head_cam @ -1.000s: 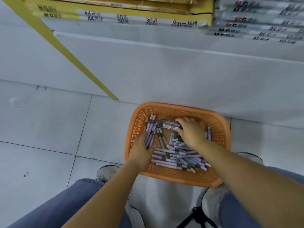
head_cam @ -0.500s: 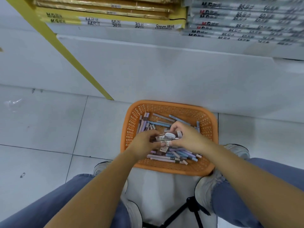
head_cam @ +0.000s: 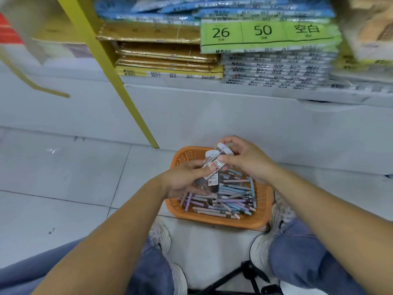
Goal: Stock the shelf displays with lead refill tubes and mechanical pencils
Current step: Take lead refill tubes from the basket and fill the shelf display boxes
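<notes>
Orange all over the basket (head_cam: 263, 201), with an openwork lattice pattern in its walls. Lilac, pale blue and soft pink on the pencils (head_cam: 229, 201) inside, with darker grey ends on some. Smoky, see-through bodies on the lead refill tubes (head_cam: 213, 167), with white caps and white labels bearing a red patch. Yellow on the slanting shelf post (head_cam: 106, 67). Pale grey-white floor tiles (head_cam: 63, 177) with thin dark grout lines. On the shelf: gold packs (head_cam: 165, 54), blue packs (head_cam: 191, 9) above, a lime-green pack (head_cam: 270, 33) with black numerals 26 and 50, silvery packs (head_cam: 276, 69) with red and black print. Faded blue jeans (head_cam: 297, 252), white shoes (head_cam: 260, 252), black tripod legs (head_cam: 240, 275).
</notes>
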The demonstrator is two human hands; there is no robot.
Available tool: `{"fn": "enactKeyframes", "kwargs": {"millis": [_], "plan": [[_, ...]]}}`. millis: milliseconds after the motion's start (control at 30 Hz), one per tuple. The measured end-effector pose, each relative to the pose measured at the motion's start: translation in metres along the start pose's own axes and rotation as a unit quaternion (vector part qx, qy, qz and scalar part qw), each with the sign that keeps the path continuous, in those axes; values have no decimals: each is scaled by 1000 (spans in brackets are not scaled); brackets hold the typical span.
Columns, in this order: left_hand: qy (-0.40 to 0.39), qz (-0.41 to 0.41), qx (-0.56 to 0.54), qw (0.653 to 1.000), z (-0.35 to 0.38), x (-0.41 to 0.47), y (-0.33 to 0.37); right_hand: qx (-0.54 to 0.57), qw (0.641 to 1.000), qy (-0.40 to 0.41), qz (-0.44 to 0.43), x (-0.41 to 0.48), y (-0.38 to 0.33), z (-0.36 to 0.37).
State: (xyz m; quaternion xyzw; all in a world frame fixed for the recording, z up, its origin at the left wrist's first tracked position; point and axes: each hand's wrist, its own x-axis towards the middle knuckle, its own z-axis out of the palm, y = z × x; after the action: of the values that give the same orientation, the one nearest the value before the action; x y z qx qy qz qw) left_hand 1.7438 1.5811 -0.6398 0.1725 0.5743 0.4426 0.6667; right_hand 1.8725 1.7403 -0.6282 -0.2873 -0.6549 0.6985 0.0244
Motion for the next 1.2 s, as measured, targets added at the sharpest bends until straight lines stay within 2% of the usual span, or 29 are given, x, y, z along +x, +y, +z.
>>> {"fn": "enactKeyframes", "kwargs": {"millis": [133,267,433,567,733,933,1100,1200], "plan": [[21,44,23,999,18,-33,24,-15,998,5,-68,-18,-45,1],[54,65,47,995,29,-50,22,-52,995,8,-83,-37,-55,9],[65,93,-7,994,36,-68,25,-59,993,14,-102,-48,-67,18],[91,151,-16,984,37,-89,59,-66,982,104,-140,-54,-102,11],[96,219,16,971,38,-118,113,-62,973,87,-207,-63,-164,5],[120,297,22,947,43,-143,176,26,966,69,-248,-65,-233,2],[137,331,-13,934,39,-147,195,-34,954,95,-284,-59,-256,11],[145,347,-37,926,34,-144,205,-29,946,118,-301,-53,-271,17]]}}
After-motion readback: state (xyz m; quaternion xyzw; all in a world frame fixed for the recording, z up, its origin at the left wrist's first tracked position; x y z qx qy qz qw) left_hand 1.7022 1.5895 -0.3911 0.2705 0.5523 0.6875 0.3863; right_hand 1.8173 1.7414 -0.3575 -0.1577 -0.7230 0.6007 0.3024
